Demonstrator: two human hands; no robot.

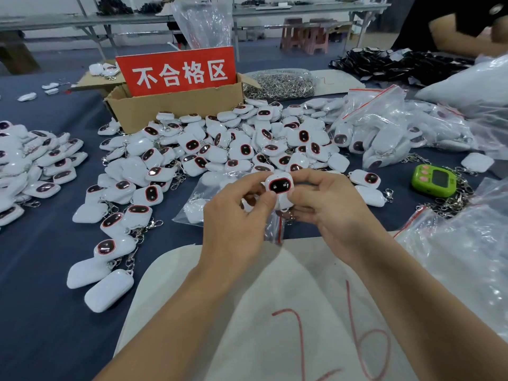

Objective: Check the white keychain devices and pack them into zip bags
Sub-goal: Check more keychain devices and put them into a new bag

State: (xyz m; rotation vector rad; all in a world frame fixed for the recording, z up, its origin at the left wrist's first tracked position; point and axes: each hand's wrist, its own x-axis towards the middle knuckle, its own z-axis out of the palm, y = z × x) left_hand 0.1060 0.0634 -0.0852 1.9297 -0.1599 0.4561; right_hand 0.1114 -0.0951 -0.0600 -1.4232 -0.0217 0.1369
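Note:
A white keychain device (pixel 279 185) with a dark, red-rimmed screen is held up between both hands above the table's near edge. My left hand (pixel 236 215) pinches its left side with thumb and fingers. My right hand (pixel 327 204) pinches its right side. A clear zip bag (pixel 275 226) with a red seal hangs below the device, partly hidden by my hands. A big heap of white keychain devices (pixel 220 149) covers the blue table behind. Another clear bag (pixel 203 193) lies flat just past my left hand.
A cardboard box (pixel 176 105) with a red sign stands at the back. Packed zip bags (pixel 384 127) pile up on the right, a green timer (pixel 434 180) beside them. More devices (pixel 33 166) lie far left. A white sack (pixel 261 312) marked 26 lies under my forearms. Another person's arm (pixel 461 37) is top right.

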